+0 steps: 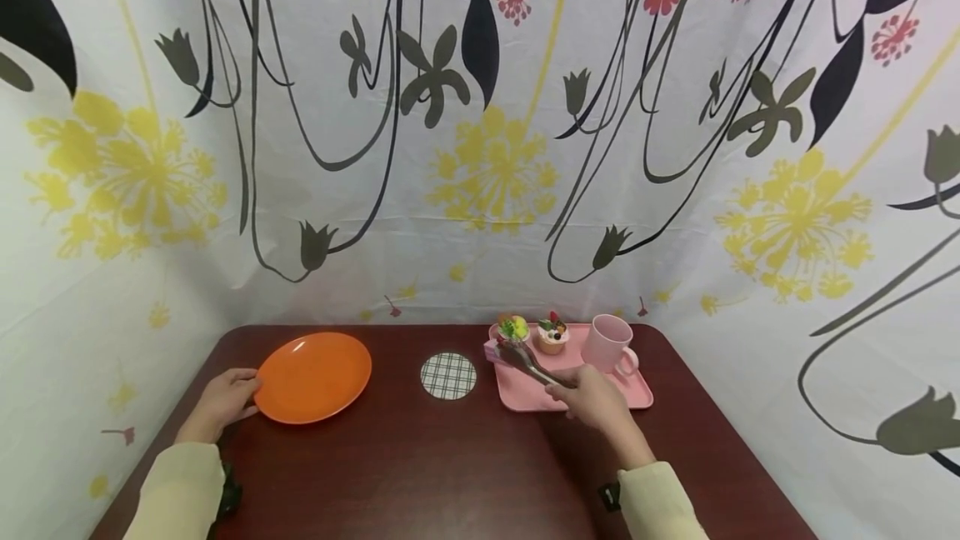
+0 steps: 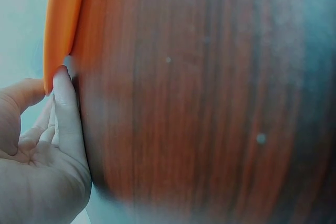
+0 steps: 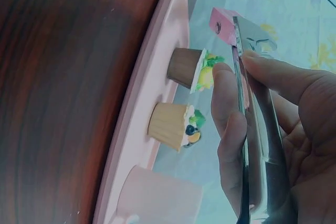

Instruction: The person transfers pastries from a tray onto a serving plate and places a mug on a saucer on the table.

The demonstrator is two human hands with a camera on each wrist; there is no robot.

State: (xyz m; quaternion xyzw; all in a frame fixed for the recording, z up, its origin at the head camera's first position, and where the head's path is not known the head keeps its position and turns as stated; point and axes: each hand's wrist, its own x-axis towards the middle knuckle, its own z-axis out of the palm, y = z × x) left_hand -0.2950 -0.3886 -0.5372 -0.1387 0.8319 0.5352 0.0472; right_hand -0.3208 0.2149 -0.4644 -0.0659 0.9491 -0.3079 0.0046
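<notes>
At the left, my left hand (image 1: 221, 401) pinches the near left rim of an orange plate (image 1: 313, 377). In the left wrist view, the thumb lies on the rim of the plate (image 2: 65, 22) and the fingers are under it. My right hand (image 1: 597, 401) grips metal tongs (image 1: 534, 365) above a pink tray (image 1: 528, 394). Between the tongs' tips is a small pink block-shaped piece (image 3: 222, 25), held above the tray; its exact kind is unclear. Two fruit-topped cupcakes, one with a tan cup (image 3: 167, 121) and one with a brown cup (image 3: 184, 67), stand on the tray.
A pink mug (image 1: 606, 344) stands at the tray's right end. Between plate and tray, a round checked coaster (image 1: 448, 376) lies on the dark wooden table (image 1: 420, 465). A flower-printed curtain (image 1: 360, 190) hangs behind and along both sides.
</notes>
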